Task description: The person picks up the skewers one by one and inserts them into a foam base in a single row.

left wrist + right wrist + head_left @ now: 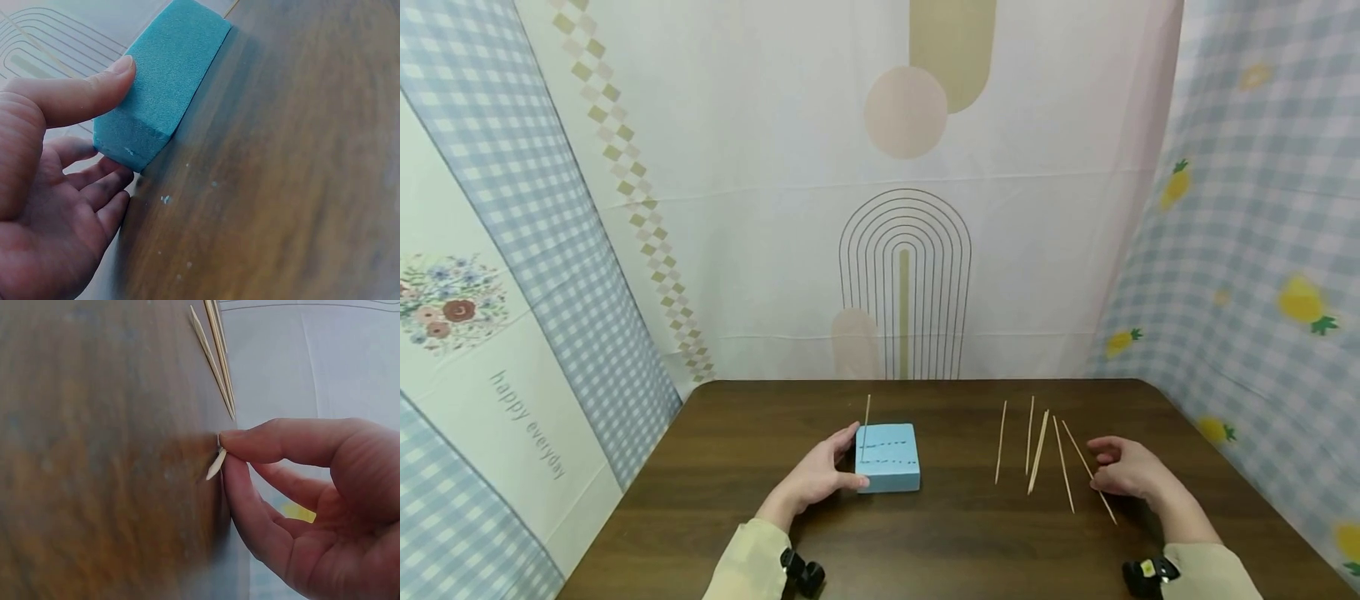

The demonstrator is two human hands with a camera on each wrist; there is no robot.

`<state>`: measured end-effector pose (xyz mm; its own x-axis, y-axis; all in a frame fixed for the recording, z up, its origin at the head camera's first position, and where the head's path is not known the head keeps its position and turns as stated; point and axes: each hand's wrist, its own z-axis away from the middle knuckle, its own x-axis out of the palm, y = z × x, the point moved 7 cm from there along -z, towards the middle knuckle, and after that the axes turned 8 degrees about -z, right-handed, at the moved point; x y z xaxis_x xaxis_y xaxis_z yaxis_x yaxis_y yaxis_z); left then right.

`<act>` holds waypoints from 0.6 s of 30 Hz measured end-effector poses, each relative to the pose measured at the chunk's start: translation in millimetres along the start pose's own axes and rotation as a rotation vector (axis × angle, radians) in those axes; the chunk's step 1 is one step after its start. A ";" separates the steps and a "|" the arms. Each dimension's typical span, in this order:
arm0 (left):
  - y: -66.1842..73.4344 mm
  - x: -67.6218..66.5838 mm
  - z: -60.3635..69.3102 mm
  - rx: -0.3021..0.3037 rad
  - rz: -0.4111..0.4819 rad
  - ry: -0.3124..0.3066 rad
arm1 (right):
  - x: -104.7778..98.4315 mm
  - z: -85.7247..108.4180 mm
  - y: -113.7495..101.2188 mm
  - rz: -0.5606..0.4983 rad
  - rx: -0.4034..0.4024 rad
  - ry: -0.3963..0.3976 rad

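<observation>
A light blue foam block lies on the table, with two rows of dark marks on its top. One thin wooden skewer stands upright in its left part. My left hand grips the block from the left, thumb on its front face and fingers round the far side. On the right, my right hand pinches another skewer between thumb and index finger. Its pointed end pokes out below the fingertips in the right wrist view. The held skewer is at or very near the tabletop.
Several loose skewers lie spread on the brown table, left of my right hand. Tiny blue crumbs dot the wood near the block. Patterned cloths hang behind and along both sides.
</observation>
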<state>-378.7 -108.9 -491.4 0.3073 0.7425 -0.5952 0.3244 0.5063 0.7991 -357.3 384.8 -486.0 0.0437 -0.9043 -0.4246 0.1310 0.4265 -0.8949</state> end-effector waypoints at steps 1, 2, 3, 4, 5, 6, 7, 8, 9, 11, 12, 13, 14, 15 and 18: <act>0.0 0.1 0.3 0.002 0.003 0.000 | 0.1 0.4 0.3 -0.007 0.001 -0.005; 0.0 0.4 0.5 0.001 0.005 -0.001 | 0.1 1.0 0.6 -0.012 0.002 -0.009; -0.3 0.7 0.7 0.002 0.006 -0.003 | -0.2 1.6 1.2 -0.015 0.006 -0.013; -0.7 1.1 1.0 0.002 0.005 -0.004 | -0.3 2.0 1.8 -0.015 0.006 -0.021; -1.1 1.3 1.2 0.002 0.005 -0.004 | -0.6 2.3 2.5 -0.017 0.005 -0.029; -1.4 1.3 1.5 0.002 0.006 -0.004 | -1.1 2.3 3.2 -0.018 0.005 -0.036; -1.4 1.4 1.5 0.003 0.008 -0.004 | -2.0 2.1 3.8 -0.019 0.004 -0.042; -1.0 1.3 1.3 0.002 0.008 -0.005 | -3.2 1.7 4.4 -0.020 0.003 -0.051; -0.5 1.3 0.8 0.002 0.008 -0.005 | -4.4 1.1 4.6 -0.020 0.001 -0.060; 0.8 0.9 -0.1 0.004 0.012 -0.003 | -5.9 0.2 4.1 -0.032 -0.006 -0.074; 1.1 0.7 -0.4 0.003 0.014 -0.004 | -6.1 -0.3 3.4 -0.043 -0.009 -0.080; 1.3 0.5 -0.6 0.002 0.013 -0.003 | -5.7 -0.6 2.6 -0.059 -0.013 -0.085; 0.9 0.4 -0.8 0.000 0.010 -0.003 | -4.7 -0.8 1.3 -0.073 -0.017 -0.093; 0.3 0.3 -0.5 0.000 0.010 -0.002 | -3.2 -0.9 -0.5 -0.087 -0.022 -0.098; -1.2 -0.4 0.8 -0.003 0.009 -0.001 | 1.9 -1.6 -6.3 -0.128 -0.031 -0.098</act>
<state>-378.5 -110.1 -492.2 0.3113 0.7467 -0.5878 0.3186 0.5007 0.8049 -359.6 380.4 -481.3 0.1255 -0.9480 -0.2926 0.1114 0.3065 -0.9453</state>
